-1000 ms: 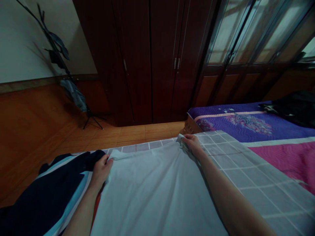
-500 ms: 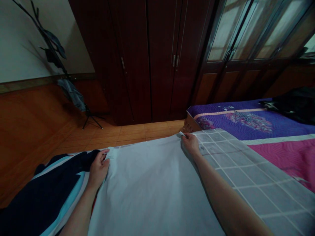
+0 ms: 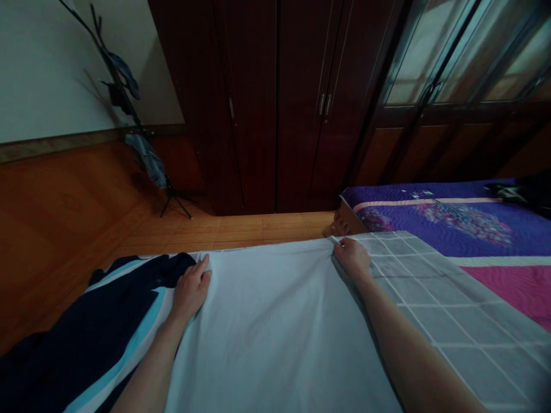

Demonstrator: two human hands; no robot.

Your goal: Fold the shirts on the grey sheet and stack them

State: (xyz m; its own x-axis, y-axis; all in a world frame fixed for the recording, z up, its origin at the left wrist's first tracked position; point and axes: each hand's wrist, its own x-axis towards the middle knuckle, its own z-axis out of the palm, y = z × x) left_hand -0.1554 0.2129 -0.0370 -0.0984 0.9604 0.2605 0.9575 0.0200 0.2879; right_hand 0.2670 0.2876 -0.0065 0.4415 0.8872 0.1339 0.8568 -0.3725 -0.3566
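Observation:
A smooth white cloth (image 3: 262,321) lies spread in front of me over a grey checked sheet (image 3: 439,310). My right hand (image 3: 353,257) pinches the cloth's far right corner between thumb and fingers, drawing small creases from it. At the far left corner, my left hand (image 3: 191,288) rests on the cloth's edge with fingers stretched forward and thumb a little apart. Left of it, touching my forearm, lies a dark navy garment (image 3: 99,321) with light blue and white stripes. The cloth's near edge is out of view.
Beyond the far edge are a tiled floor (image 3: 232,229) and a dark wooden wardrobe (image 3: 301,143). A coat stand (image 3: 172,195) with hanging items stands at the back left. On the right is a purple and pink quilt (image 3: 430,212) with a dark item (image 3: 534,192) on it.
The view has turned slightly left, so everything sits further right. My left hand's fingers have straightened from their curl at the cloth's edge. The right hand still pinches its corner.

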